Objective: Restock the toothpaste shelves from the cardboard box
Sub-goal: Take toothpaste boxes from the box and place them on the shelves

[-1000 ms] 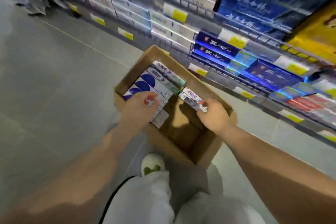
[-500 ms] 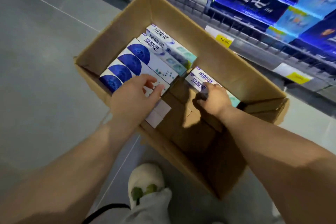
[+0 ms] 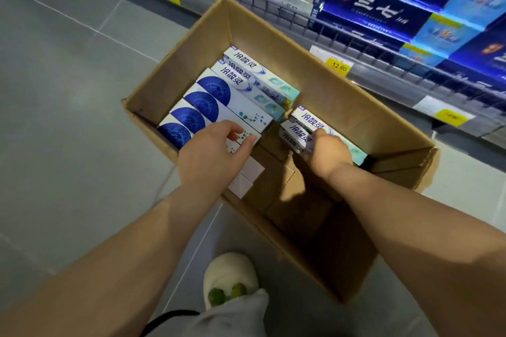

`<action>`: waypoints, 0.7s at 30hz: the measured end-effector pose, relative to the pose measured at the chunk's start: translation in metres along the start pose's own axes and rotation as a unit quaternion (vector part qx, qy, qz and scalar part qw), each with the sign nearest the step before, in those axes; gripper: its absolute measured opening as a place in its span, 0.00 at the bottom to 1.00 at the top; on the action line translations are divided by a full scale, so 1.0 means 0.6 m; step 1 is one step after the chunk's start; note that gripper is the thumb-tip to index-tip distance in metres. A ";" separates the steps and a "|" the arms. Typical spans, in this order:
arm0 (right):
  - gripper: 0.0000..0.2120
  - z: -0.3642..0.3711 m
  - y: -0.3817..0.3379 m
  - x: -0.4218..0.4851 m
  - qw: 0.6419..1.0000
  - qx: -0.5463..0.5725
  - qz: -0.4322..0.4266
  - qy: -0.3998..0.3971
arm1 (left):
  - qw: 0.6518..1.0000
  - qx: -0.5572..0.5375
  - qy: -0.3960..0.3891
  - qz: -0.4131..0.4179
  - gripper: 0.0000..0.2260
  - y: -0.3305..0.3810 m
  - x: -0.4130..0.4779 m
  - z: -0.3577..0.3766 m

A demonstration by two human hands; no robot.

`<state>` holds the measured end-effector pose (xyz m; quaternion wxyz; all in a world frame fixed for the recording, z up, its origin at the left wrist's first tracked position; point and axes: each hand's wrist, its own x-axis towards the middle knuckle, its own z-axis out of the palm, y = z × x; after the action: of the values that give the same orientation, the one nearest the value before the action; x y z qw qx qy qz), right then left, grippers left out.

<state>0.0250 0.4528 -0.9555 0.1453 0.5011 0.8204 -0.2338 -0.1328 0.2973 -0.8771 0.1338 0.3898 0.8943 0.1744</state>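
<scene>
An open cardboard box (image 3: pixel 323 85) sat on the grey tiled floor (image 3: pixel 68 117), shelves (image 3: pixel 383 68) of toothpaste running from twelve to three o'clock. Inside, blue-and-white cartons (image 3: pixel 219 101) lay packed toward ten o'clock. The left hand (image 3: pixel 210 156) rested on them, fingers loosely spread, gripping nothing. The right hand (image 3: pixel 327 157) was curled around a separate small stack (image 3: pixel 302 127) toward two o'clock.

Grey tiled floor (image 3: pixel 68 117), white slipper (image 3: pixel 228 273)
</scene>
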 end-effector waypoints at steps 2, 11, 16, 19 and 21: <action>0.18 -0.037 -0.002 -0.031 0.998 0.046 -0.040 0.035 | 1.000 -0.005 -0.007 0.020 0.15 0.002 -0.002 -0.008; 0.22 -0.205 0.076 -0.164 0.942 0.196 -0.084 0.261 | 0.976 -0.011 -0.082 0.202 0.18 0.120 0.063 0.024; 0.24 -0.218 0.158 -0.158 0.905 0.227 0.002 0.361 | 0.952 -0.001 -0.167 0.256 0.21 0.178 0.095 0.134; 0.24 -0.182 0.211 -0.154 0.911 0.201 0.055 0.357 | 0.929 0.055 -0.220 0.291 0.19 0.178 0.108 0.203; 0.25 -0.142 0.236 -0.152 0.905 0.230 0.091 0.347 | 0.915 0.072 -0.238 0.318 0.19 0.175 0.112 0.241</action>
<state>0.1922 0.4840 -0.8734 -0.2478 0.6422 0.6934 -0.2130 -0.0545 0.4439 -0.9709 0.2513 0.6920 0.6753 0.0448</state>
